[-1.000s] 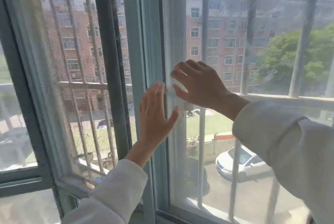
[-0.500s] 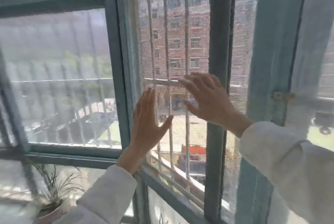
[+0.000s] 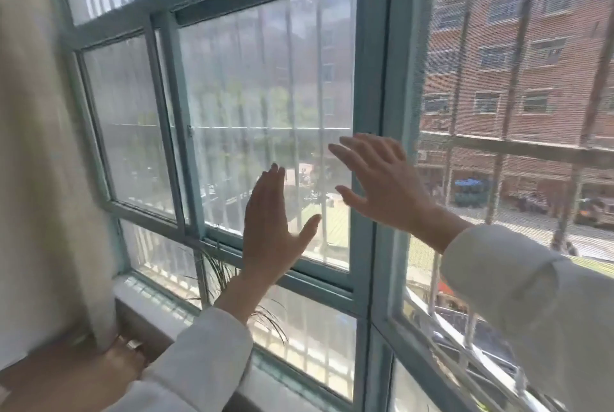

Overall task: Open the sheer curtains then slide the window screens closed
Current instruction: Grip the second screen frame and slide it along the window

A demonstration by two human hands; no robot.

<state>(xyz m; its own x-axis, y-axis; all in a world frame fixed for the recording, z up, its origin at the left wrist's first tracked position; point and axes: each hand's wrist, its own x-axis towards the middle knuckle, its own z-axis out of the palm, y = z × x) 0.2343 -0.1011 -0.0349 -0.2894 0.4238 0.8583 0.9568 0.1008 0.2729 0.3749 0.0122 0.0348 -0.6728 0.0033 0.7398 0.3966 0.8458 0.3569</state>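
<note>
My left hand [image 3: 272,222] is raised flat with fingers together and thumb out, in front of a blue-framed sliding pane of ribbed glass [image 3: 265,86]. My right hand [image 3: 382,182] is spread open beside the thick blue corner post [image 3: 375,79], fingers over the pane's right edge. Neither hand holds anything. To the right of the post a fine mesh window screen [image 3: 518,86] covers the opening, with bars and a brick building behind it. A pale sheer curtain [image 3: 36,145] hangs bunched at the far left.
A second ribbed glass pane [image 3: 129,119] sits left of the sliding one. A spiky green plant [image 3: 229,272] stands on the sill below. A wooden surface [image 3: 66,375] lies at the lower left. Fixed lower panes [image 3: 309,338] run under the sliders.
The view has swung left from the meshed opening to the ribbed glass panes. Both hands moved left with it, staying raised and open; the curtain has come into view at the left.
</note>
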